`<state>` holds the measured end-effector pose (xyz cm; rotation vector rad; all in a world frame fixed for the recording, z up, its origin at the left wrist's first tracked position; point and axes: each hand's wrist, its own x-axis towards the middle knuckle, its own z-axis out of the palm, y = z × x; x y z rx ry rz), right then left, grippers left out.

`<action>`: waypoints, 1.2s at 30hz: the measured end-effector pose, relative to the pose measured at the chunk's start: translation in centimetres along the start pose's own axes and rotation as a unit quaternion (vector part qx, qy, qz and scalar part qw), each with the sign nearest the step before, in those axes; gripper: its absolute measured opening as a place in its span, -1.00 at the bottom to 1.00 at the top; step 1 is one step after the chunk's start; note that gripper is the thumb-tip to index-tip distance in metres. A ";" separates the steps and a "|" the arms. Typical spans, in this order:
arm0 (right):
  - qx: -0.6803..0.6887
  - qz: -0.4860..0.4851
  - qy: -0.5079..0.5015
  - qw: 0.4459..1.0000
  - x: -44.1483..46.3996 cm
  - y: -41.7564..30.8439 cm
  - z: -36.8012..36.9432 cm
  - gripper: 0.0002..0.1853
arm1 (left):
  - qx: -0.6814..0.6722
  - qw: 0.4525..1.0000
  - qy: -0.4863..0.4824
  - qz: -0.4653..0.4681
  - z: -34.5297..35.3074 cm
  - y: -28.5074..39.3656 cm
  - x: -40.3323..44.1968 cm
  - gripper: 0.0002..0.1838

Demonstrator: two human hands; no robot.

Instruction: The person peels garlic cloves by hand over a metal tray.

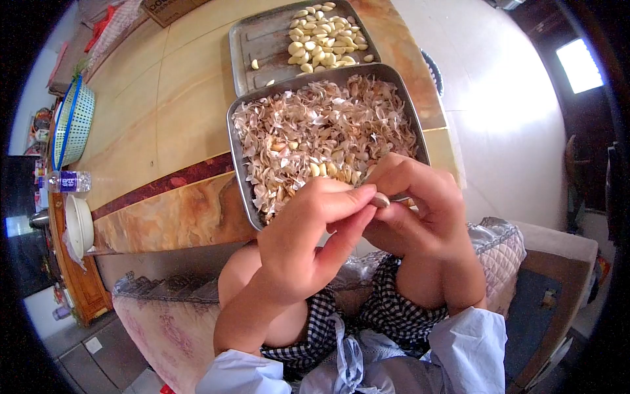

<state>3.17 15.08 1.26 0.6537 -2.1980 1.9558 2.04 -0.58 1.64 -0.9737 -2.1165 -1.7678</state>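
Observation:
Both my hands meet over the near edge of a metal tray (237, 172) heaped with papery garlic skins (315, 118). Between my left thumb and finger is one end of a garlic clove (380, 199); my left hand (312, 230) is pinched on it. My right hand (420, 203) grips the same clove from the other side, its fingers curled. Some pale cloves (321, 170) lie among the skins just beyond my fingers. Behind, a second metal tray (262, 43) holds a pile of peeled cloves (321, 39), with a single clove (254, 64) apart at its left.
The trays stand on a marble-patterned table (190, 85). At the far left are a green-and-blue basket (77, 121), a plastic bottle (68, 181) and a white bowl (79, 226). A cardboard box (172, 9) sits at the back. My knees are below the table's near edge.

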 end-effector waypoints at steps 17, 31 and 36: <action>0.047 -0.046 0.090 0.994 -0.3 0.6 1.3 -0.88 | -0.007 0.996 0.042 -0.075 0.5 0.0 -1.0 -0.86; 0.086 0.010 0.076 0.993 -0.5 0.4 1.9 -0.89 | -0.032 0.990 0.080 -0.110 0.4 0.3 -1.5 -0.84; 0.249 0.013 0.057 0.967 -0.8 0.8 1.9 -0.84 | -0.240 0.950 0.082 -0.180 0.2 0.9 -1.3 -0.82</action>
